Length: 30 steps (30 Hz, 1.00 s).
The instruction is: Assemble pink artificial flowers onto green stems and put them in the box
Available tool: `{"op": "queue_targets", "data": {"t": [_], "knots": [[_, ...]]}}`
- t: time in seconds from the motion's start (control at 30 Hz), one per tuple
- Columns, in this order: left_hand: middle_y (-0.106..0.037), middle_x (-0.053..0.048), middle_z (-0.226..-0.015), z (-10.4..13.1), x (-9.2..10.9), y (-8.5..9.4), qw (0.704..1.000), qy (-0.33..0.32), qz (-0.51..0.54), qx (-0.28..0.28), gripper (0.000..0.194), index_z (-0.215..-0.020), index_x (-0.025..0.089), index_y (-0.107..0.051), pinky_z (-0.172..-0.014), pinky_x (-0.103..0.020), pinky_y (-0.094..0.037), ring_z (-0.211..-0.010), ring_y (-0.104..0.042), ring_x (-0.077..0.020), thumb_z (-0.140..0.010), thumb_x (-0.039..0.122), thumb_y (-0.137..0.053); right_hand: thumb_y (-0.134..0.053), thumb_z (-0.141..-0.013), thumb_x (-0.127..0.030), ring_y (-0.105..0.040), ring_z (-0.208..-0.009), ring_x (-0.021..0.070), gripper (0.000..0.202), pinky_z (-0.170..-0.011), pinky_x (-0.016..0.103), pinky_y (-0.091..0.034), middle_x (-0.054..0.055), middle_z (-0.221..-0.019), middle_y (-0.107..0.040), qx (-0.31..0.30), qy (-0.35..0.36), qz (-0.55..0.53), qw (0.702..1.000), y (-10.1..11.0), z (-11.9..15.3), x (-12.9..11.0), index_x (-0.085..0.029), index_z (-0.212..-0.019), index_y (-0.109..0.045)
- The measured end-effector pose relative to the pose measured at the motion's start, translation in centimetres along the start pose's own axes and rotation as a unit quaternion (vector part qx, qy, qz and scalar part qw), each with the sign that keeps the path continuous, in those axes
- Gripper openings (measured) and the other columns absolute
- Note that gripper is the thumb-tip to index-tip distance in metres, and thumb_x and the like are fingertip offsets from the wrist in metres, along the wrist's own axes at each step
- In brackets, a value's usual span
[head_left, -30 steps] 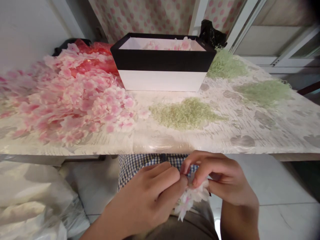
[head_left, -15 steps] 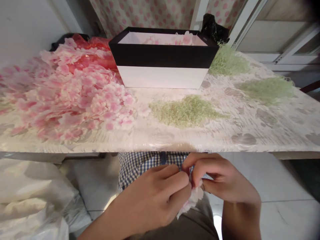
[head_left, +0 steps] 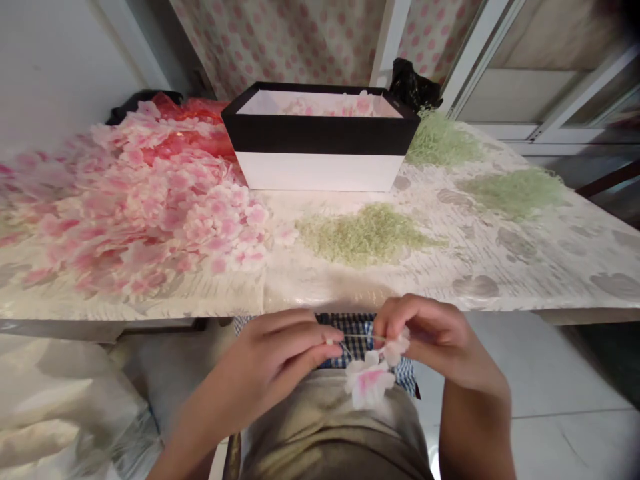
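Observation:
Over my lap, my left hand (head_left: 295, 353) pinches the end of a thin pale stem (head_left: 363, 336). The stem runs across to my right hand (head_left: 425, 333), whose fingers are closed on a small pink-white blossom (head_left: 397, 348). A larger white blossom with a pink centre (head_left: 370, 380) hangs between the hands. Beyond them on the table lies a pile of light green filler sprigs (head_left: 370, 235). Many pink and white flowers (head_left: 170, 207) are heaped to its left.
A white box with a black rim (head_left: 320, 172) stands at the table's back, pink flowers inside. More green sprigs (head_left: 515, 192) lie right of it. A black bag (head_left: 413, 85) is behind. White bags (head_left: 55, 400) sit at lower left. The patterned table (head_left: 425, 290) ends before my lap.
My hands have moved apart, my left hand going left, so the stem and blossoms show between them. The view has tilted up slightly.

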<state>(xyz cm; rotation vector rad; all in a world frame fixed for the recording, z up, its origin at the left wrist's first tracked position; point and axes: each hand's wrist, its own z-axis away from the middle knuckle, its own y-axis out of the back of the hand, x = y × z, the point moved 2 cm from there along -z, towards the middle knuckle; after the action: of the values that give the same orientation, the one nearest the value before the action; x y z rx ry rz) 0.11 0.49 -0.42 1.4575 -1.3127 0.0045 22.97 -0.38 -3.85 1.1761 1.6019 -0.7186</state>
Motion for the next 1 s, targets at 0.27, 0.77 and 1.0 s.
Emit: {"op": "queue_targets", "data": {"t": [0.27, 0.77, 1.0], "knots": [[-0.073, 0.0, -0.076, -3.4, -1.4, 0.4, 0.965, 0.103, -0.076, 0.229, 0.022, -0.073, 0.021, -0.067, -0.064, -0.025, -0.051, -0.073, -0.07, -0.0159, -0.093, 0.025, -0.058, -0.059, -0.083, -0.037, -0.058, -0.083, 0.024, 0.031, -0.08, 0.043, -0.049, 0.013, -0.103, -0.06, 0.285, -0.118, 0.538, 0.785, 7.5, -2.0, 1.7, -0.016, -0.106, -0.065], [-0.062, -0.014, -0.127, -5.9, -7.8, 7.3, 0.945, 0.142, -0.289, 0.055, 0.05, -0.127, 0.01, -0.057, -0.106, -0.042, -0.042, -0.121, -0.054, -0.0253, -0.084, -0.001, -0.034, -0.047, -0.084, -0.033, -0.059, -0.071, 0.0272, 0.015, -0.068, 0.04, -0.044, 0.01, -0.078, -0.066, 0.361, -0.116, 0.521, 0.765, 7.8, -2.0, 2.7, -0.022, -0.086, -0.058], [-0.067, -0.013, -0.106, -7.9, -12.6, 7.4, 0.914, 0.143, -0.37, 0.088, 0.015, -0.085, 0.016, -0.07, -0.101, -0.05, -0.04, -0.108, -0.056, -0.0326, -0.081, 0.014, -0.055, -0.046, -0.083, -0.023, -0.063, -0.073, 0.0244, 0.02, -0.075, 0.039, -0.047, 0.009, -0.085, -0.07, 0.394, -0.095, 0.505, 0.762, 8.0, -1.7, 2.9, -0.021, -0.095, -0.062]]}}
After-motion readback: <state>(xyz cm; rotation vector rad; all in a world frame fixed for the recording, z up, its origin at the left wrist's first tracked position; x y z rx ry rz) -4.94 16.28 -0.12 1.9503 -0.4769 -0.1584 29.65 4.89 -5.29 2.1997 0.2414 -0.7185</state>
